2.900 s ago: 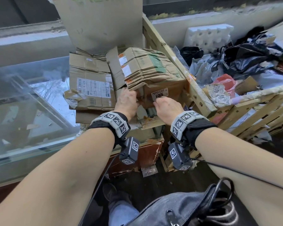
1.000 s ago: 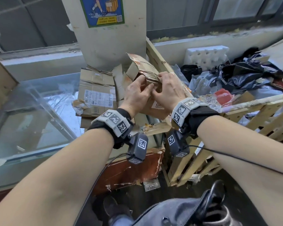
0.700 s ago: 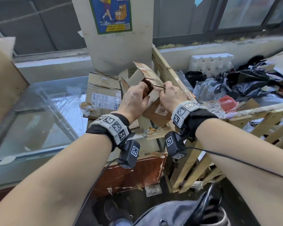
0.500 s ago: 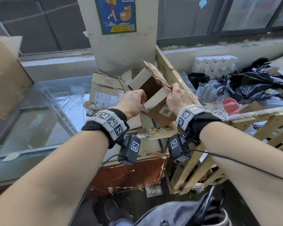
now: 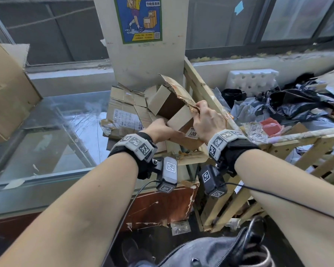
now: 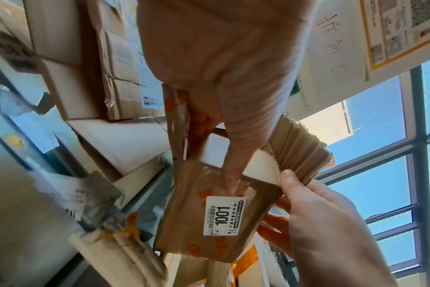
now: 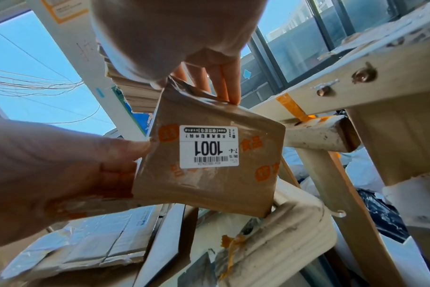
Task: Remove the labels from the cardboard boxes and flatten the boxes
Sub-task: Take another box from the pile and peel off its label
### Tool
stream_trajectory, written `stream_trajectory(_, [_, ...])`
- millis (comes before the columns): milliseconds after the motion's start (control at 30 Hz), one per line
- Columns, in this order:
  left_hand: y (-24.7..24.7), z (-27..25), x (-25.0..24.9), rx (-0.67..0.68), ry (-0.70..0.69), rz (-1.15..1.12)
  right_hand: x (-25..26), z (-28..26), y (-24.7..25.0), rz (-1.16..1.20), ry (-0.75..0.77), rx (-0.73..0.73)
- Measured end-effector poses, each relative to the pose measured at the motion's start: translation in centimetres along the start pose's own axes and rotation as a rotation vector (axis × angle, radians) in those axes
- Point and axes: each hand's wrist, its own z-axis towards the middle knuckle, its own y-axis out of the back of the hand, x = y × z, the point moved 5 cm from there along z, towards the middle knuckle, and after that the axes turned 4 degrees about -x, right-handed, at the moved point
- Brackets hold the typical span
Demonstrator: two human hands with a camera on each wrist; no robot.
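Observation:
A small brown cardboard box (image 5: 163, 105) is held up in the air between both hands, its top flaps spread and the dark inside showing. A white label (image 5: 191, 133) printed 1001 sticks to its near face, also seen as the label (image 6: 224, 215) and the label (image 7: 209, 147). My left hand (image 5: 161, 125) grips the box's lower left side, thumb on the near face. My right hand (image 5: 201, 108) pinches the torn right flap at its taped edge. In the right wrist view the box (image 7: 216, 186) is orange-printed and wrapped in clear tape.
Flattened labelled boxes (image 5: 123, 114) lie stacked on a glass-topped case (image 5: 46, 135) behind the held box. A wooden crate rail (image 5: 202, 89) runs on the right, with black bags (image 5: 297, 101) and white foam (image 5: 253, 79) inside. A large cardboard sheet (image 5: 6, 93) leans at left.
Both hands lifted the small box off the pile and pulled its top flaps apart. It now stands open, and the left hand has dropped to its lower side.

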Motion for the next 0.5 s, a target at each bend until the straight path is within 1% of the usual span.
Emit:
stream_trajectory(67, [0.2,1.4,1.4,-0.117,0.036,-0.023,-0.1,0.0,0.1,0.007,-0.030,0.020])
stream_trajectory(133, [0.6,0.4,0.9,-0.233,0.011,0.005,-0.4,0.2,0.2,0.046,-0.077,0.061])
stream_trajectory(167, [0.8,-0.4,0.3,-0.296,-0.033,0.037,-0.6,0.4,0.1,0.066,-0.101,0.087])
stream_trajectory(267, [0.8,-1.7,-1.2,-0.445,-0.254,0.163,-1.1,0.8,0.2,0.173,-0.167,0.189])
stream_trajectory(367, [0.5,-2.5,-2.2,-0.506,-0.441,0.286,-1.6,1.0,0.5,0.367,-0.197,0.348])
stream_trajectory(433, [0.4,-2.6,-2.8,-0.549,-0.554,0.433,-1.8,1.0,0.7,0.509,-0.199,0.465])
stream_trajectory(467, [0.3,-2.7,-3.1,-0.577,-0.625,0.507,-1.8,1.0,0.9,0.572,-0.193,0.497])
stream_trajectory(500, [0.2,-2.9,-3.5,-0.603,-0.712,0.584,-1.8,1.4,0.9,0.623,-0.190,0.489])
